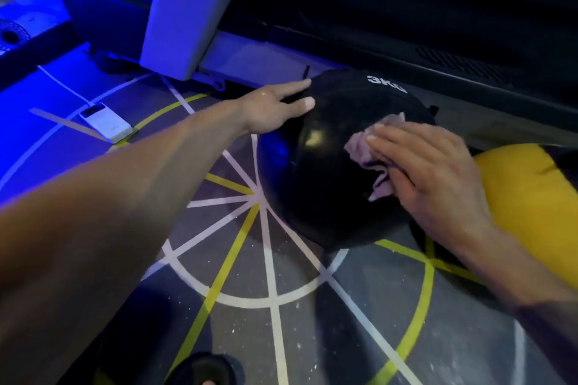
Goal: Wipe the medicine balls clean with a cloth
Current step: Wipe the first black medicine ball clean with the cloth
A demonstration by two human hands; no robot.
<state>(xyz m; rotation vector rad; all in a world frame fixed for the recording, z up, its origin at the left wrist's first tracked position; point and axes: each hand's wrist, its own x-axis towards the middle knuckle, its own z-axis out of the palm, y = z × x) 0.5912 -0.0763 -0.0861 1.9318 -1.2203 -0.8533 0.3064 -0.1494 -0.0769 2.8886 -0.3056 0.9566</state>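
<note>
Black medicine ball [328, 166] under both flat hands: left hand [275, 109] steadies, right hand [428, 166] presses cloth [364, 150].

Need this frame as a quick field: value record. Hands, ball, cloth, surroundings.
ball: black medicine ball marked 3KG, on the floor
cloth: pale pink cloth, pressed against the ball's right side
right hand: right hand, fingers flat on the cloth
left hand: left hand, fingers straight, resting on the ball's upper left
second ball: yellow ball, right of the black one
floor: grey floor with white and yellow lines
other: white power bank, cabled, at left
</note>
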